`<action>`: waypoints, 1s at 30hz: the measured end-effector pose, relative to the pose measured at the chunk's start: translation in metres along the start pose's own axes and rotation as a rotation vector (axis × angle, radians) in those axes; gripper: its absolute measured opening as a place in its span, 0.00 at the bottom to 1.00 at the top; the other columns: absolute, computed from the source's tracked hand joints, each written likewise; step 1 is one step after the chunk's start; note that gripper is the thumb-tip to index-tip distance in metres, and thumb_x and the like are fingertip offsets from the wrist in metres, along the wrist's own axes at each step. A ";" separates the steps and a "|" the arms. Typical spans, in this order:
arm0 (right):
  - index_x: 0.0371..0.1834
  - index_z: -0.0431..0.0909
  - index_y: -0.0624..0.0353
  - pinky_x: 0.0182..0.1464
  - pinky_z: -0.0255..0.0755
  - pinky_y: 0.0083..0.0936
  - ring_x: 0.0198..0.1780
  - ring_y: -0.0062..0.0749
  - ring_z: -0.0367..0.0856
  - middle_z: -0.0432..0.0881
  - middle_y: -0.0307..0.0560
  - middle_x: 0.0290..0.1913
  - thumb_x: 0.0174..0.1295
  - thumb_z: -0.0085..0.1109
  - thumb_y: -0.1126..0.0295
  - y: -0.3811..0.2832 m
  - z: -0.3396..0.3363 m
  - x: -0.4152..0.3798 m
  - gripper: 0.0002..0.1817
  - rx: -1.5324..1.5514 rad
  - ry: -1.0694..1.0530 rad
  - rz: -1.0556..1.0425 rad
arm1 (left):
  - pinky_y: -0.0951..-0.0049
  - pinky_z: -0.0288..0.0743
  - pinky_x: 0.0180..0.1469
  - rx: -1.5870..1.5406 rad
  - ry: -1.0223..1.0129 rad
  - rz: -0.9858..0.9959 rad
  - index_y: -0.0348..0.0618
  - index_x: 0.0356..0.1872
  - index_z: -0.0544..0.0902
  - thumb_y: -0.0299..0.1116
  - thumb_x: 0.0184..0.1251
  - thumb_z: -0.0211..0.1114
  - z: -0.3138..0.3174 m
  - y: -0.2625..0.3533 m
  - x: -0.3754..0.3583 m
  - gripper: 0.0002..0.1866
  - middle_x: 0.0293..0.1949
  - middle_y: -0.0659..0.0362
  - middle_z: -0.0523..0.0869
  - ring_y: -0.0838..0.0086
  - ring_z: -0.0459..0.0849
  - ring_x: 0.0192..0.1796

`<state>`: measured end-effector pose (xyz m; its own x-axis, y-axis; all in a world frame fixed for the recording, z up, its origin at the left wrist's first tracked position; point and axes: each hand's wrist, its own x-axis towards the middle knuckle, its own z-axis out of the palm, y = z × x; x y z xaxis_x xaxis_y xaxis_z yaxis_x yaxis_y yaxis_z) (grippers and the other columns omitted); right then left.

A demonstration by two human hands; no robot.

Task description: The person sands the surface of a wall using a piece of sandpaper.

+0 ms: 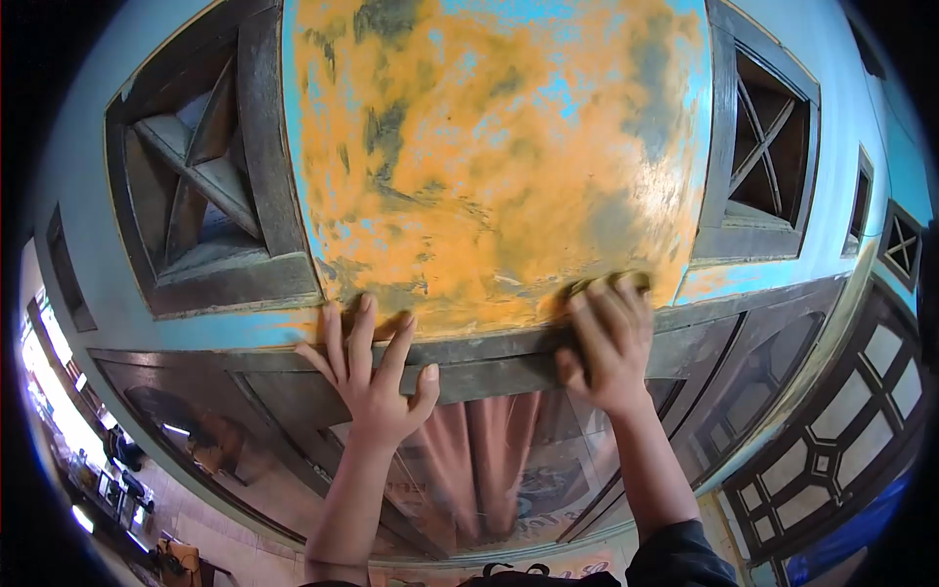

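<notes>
A wall panel (pixel 489 166) in front of me has worn, patchy orange paint with blue and dark grey areas. Along its lower edge runs a dark wooden beam (pixel 499 354). My left hand (pixel 370 377) is open, fingers spread, its fingertips resting at the panel's lower left edge and the beam. My right hand (pixel 614 347) presses against the panel's lower right part with bent fingers. A dark, thin edge shows around its fingertips; what lies under them is blurred and mostly hidden.
Wooden vents with crossed slats, one on the left (pixel 201 166) and one on the right (pixel 768 147), flank the panel. Below the beam are glass panes with a pink curtain (pixel 479 460) behind them. A dark lattice door (pixel 831 440) stands at right, a brown bag (pixel 176 560) at lower left.
</notes>
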<state>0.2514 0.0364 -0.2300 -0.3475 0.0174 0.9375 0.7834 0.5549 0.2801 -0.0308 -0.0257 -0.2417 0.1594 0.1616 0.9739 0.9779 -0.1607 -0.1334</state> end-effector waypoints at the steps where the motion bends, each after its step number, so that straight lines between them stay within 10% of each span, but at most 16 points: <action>1: 0.65 0.78 0.58 0.75 0.55 0.56 0.71 0.60 0.68 0.74 0.59 0.65 0.64 0.56 0.56 0.008 0.000 -0.003 0.28 0.014 0.067 0.039 | 0.33 0.28 0.77 -0.004 -0.004 0.022 0.43 0.58 0.84 0.47 0.67 0.59 0.001 0.003 0.005 0.25 0.74 0.47 0.69 0.40 0.55 0.79; 7: 0.67 0.74 0.64 0.75 0.54 0.56 0.74 0.62 0.63 0.70 0.62 0.68 0.67 0.54 0.65 0.062 -0.006 -0.016 0.26 0.146 0.511 0.541 | 0.35 0.38 0.77 -0.065 -0.047 0.155 0.53 0.65 0.81 0.45 0.64 0.62 0.000 0.020 0.074 0.27 0.75 0.50 0.67 0.45 0.57 0.79; 13: 0.66 0.76 0.61 0.78 0.48 0.55 0.75 0.60 0.61 0.70 0.60 0.68 0.62 0.57 0.58 0.048 -0.014 -0.042 0.30 0.044 0.051 0.111 | 0.40 0.44 0.78 0.105 -0.015 0.226 0.57 0.70 0.77 0.46 0.66 0.60 -0.002 0.038 0.146 0.29 0.77 0.53 0.64 0.50 0.56 0.80; 16: 0.67 0.75 0.61 0.78 0.45 0.58 0.77 0.61 0.59 0.68 0.61 0.71 0.62 0.57 0.59 0.075 -0.006 -0.049 0.31 0.131 0.381 0.491 | 0.39 0.43 0.77 0.136 -0.005 0.205 0.56 0.71 0.75 0.46 0.67 0.58 0.005 0.043 0.141 0.30 0.78 0.52 0.63 0.49 0.55 0.81; 21: 0.67 0.76 0.57 0.78 0.47 0.57 0.77 0.55 0.61 0.71 0.56 0.69 0.62 0.56 0.59 0.049 -0.015 -0.051 0.29 0.051 0.037 0.204 | 0.40 0.42 0.78 0.172 -0.021 0.197 0.53 0.72 0.74 0.47 0.68 0.57 0.005 0.044 0.140 0.31 0.79 0.51 0.62 0.49 0.55 0.81; 25: 0.66 0.76 0.62 0.77 0.49 0.58 0.76 0.61 0.61 0.71 0.59 0.69 0.64 0.56 0.61 0.090 -0.013 -0.055 0.28 0.066 0.343 0.383 | 0.40 0.43 0.77 0.192 -0.007 0.209 0.53 0.72 0.74 0.49 0.69 0.55 0.009 0.041 0.140 0.31 0.79 0.51 0.62 0.49 0.55 0.81; 30: 0.68 0.73 0.63 0.76 0.48 0.61 0.77 0.63 0.59 0.70 0.60 0.70 0.65 0.56 0.63 0.067 -0.011 -0.058 0.28 0.028 0.238 0.338 | 0.40 0.43 0.77 0.186 -0.003 0.208 0.54 0.72 0.74 0.49 0.69 0.56 0.009 0.041 0.140 0.30 0.78 0.52 0.63 0.49 0.55 0.80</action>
<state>0.3297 0.0639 -0.2630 0.0582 0.0118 0.9982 0.8174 0.5734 -0.0544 0.0331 -0.0007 -0.1125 0.3595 0.1464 0.9216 0.9321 -0.0092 -0.3622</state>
